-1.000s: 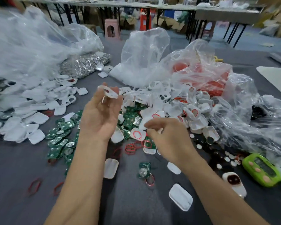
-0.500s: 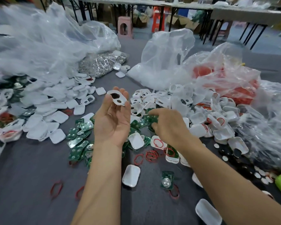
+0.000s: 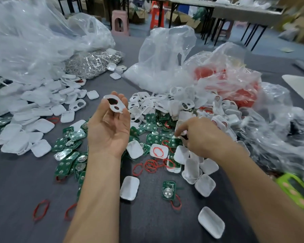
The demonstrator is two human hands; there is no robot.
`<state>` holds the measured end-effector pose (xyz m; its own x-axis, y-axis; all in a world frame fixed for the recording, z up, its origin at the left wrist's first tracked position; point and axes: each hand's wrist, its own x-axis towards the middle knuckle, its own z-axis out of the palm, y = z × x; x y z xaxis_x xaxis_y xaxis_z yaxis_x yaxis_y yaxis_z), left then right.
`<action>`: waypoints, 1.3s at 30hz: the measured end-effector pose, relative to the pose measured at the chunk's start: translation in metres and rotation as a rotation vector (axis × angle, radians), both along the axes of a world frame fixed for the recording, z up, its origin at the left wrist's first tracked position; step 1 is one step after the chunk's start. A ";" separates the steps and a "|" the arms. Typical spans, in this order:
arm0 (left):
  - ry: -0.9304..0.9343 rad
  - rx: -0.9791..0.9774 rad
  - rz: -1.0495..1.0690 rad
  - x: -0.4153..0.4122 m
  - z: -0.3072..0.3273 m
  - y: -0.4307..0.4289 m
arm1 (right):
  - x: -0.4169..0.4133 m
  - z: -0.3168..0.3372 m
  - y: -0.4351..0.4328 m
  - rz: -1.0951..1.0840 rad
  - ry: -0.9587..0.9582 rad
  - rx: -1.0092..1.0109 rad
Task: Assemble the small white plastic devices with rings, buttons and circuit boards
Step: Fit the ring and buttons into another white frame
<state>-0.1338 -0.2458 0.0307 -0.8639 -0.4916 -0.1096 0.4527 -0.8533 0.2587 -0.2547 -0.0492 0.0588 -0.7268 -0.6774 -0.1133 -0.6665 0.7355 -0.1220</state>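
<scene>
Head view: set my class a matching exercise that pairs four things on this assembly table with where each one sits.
Things:
1. two-hole white shell
2. lone circuit board
3. lime-green device
4. bag of silver parts

Places:
A. low at the far right of the view
B. flat between the two forearms
C. far side, left of centre
D. at the fingertips of the left hand

Pairs: 1-D, 2-B, 3-A, 4-C.

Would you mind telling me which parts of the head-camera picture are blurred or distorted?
Head view: the left hand and its white cover are fairly sharp; the right hand is smeared; the green device and clear bag near the edges blur; the wide angle tilts the far tables.
</scene>
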 end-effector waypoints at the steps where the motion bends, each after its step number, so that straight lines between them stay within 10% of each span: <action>1: 0.001 -0.010 -0.006 0.000 0.000 0.001 | 0.003 0.000 0.006 -0.010 0.024 -0.021; 6: 0.016 -0.058 -0.024 -0.001 0.002 0.006 | 0.040 -0.009 0.021 -0.016 -0.151 -0.340; 11: -0.025 -0.098 -0.037 -0.003 0.002 0.014 | 0.071 -0.030 0.015 0.145 -0.065 -0.241; 20: -0.083 -0.278 -0.214 -0.013 0.001 0.031 | 0.053 -0.020 0.087 -0.217 -0.192 -0.615; 25: -0.142 -0.469 -0.357 -0.025 -0.002 0.052 | 0.028 -0.015 0.137 -0.513 -0.002 -0.326; 39: -0.219 -0.565 -0.443 -0.028 -0.006 0.066 | 0.025 -0.030 0.113 -0.366 0.244 -0.180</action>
<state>-0.1618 -0.1799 0.0249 -0.9815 -0.1351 -0.1358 -0.0146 -0.6541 0.7563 -0.2300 0.0634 0.0286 -0.9123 -0.3647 0.1863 -0.3922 0.9089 -0.1416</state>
